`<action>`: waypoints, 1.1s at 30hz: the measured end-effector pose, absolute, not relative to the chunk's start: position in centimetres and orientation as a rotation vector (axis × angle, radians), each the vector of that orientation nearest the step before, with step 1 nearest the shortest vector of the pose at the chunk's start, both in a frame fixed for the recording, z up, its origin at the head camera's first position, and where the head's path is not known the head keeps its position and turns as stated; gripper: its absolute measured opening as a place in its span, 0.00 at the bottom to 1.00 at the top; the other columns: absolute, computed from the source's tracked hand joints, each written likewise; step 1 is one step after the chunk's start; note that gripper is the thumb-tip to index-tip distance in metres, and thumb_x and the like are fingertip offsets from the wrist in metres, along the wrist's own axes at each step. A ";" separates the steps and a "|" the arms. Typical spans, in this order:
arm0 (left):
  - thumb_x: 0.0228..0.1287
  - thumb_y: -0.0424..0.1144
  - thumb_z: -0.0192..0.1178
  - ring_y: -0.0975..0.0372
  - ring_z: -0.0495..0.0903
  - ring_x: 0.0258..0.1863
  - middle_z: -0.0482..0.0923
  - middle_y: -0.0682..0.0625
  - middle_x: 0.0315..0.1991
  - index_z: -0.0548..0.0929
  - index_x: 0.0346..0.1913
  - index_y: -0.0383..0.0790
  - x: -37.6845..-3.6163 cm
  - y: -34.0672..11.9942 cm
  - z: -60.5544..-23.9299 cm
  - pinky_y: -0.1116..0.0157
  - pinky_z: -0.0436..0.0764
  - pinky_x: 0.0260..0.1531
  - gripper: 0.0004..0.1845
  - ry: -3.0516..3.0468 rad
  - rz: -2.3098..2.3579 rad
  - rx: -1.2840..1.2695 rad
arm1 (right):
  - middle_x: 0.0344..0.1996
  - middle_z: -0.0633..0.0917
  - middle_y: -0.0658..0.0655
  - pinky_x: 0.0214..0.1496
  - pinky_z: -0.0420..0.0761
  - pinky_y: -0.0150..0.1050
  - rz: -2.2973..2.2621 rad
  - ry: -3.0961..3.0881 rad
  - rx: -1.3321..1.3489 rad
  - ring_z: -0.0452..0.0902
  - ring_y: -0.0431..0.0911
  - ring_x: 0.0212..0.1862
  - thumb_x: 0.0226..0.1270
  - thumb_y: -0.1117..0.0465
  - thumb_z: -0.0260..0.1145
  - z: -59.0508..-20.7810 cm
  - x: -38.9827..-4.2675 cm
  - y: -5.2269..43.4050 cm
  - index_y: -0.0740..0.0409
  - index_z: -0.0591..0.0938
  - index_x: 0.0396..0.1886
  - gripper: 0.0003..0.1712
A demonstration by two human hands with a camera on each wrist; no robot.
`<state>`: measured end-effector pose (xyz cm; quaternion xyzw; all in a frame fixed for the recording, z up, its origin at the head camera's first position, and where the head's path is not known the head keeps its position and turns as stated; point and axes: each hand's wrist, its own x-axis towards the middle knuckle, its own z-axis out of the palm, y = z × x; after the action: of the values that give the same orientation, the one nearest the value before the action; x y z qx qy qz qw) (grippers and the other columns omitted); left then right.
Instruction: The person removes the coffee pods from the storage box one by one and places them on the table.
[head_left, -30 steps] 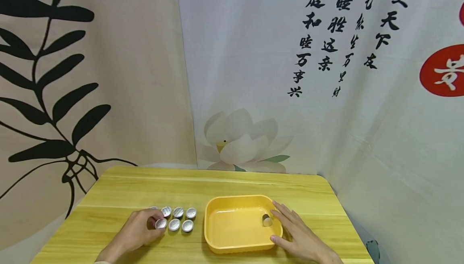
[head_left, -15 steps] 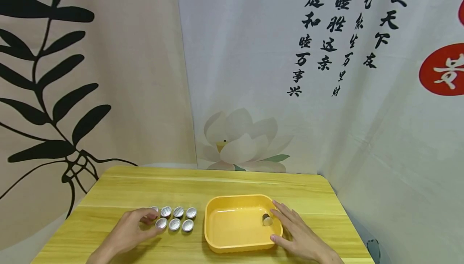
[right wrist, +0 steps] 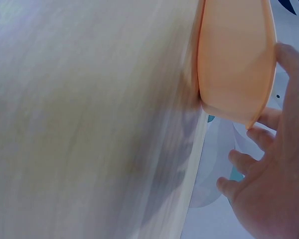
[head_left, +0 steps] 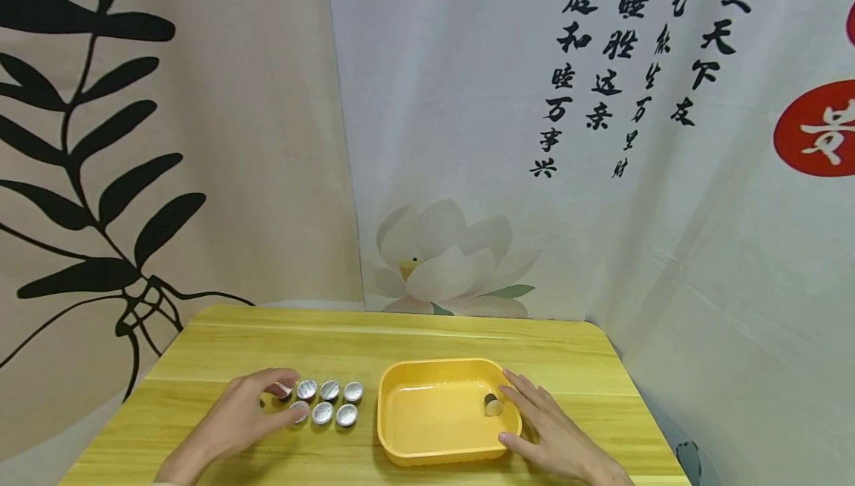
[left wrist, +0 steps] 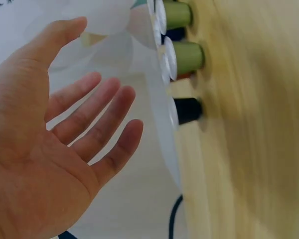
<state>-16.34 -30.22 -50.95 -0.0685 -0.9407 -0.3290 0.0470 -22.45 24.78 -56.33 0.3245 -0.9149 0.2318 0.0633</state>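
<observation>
Several coffee capsules (head_left: 323,414) with silver foil lids up stand in two rows on the table. My left hand (head_left: 237,415) is at their left end, its thumb and fingers spread around the leftmost ones. The left wrist view shows that hand (left wrist: 65,129) with fingers apart and nothing in it, beside green capsules (left wrist: 188,57) and a black capsule (left wrist: 188,109). My right hand (head_left: 551,430) rests against the right side of a yellow tray (head_left: 401,458), fingertips touching its rim. Inside the tray a single small capsule (head_left: 493,405) lies on its side.
The wooden table (head_left: 320,349) has rounded far corners. Behind it hangs a cloth backdrop (head_left: 454,137) with dark leaves, a lotus and written characters. The tray stands to the right of the capsule rows, a short gap between.
My left hand has drawn back slightly left, then its fingers have gone up over the leftmost back capsule. The right hand, tray and capsules stay in place.
</observation>
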 end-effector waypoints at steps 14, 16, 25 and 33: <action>0.69 0.58 0.80 0.56 0.91 0.52 0.92 0.50 0.61 0.88 0.66 0.44 -18.0 -26.6 -49.7 0.62 0.92 0.46 0.31 -2.776 -0.951 -0.511 | 0.91 0.65 0.55 0.81 0.67 0.78 0.735 -2.789 0.977 0.65 0.68 0.87 0.82 0.38 0.71 -56.2 -22.5 24.8 0.52 0.73 0.87 0.43; 0.69 0.58 0.80 0.56 0.91 0.53 0.92 0.50 0.62 0.88 0.66 0.44 -18.3 -26.1 -49.5 0.60 0.92 0.48 0.31 -2.767 -0.933 -0.536 | 0.91 0.65 0.55 0.81 0.67 0.78 0.727 -2.783 0.974 0.65 0.67 0.87 0.82 0.38 0.71 -56.3 -22.5 24.8 0.52 0.74 0.86 0.43; 0.68 0.58 0.81 0.58 0.90 0.54 0.92 0.51 0.62 0.88 0.67 0.43 -19.7 -23.5 -48.7 0.61 0.90 0.52 0.32 -2.760 -0.908 -0.640 | 0.91 0.65 0.57 0.81 0.66 0.78 0.731 -2.783 0.971 0.64 0.67 0.87 0.82 0.38 0.70 -56.4 -22.6 24.8 0.52 0.73 0.87 0.43; 0.69 0.54 0.81 0.54 0.90 0.56 0.91 0.49 0.61 0.88 0.68 0.42 -20.7 -20.6 -47.5 0.53 0.92 0.58 0.31 -2.751 -0.892 -0.732 | 0.91 0.66 0.56 0.80 0.67 0.77 0.708 -2.763 0.978 0.66 0.67 0.87 0.82 0.38 0.71 -56.5 -22.6 24.9 0.53 0.73 0.87 0.44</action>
<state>-20.70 -20.62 -47.47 -0.2447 -0.9192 -0.2981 0.0791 -22.64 24.90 -56.54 0.3236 -0.9145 0.2344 0.0632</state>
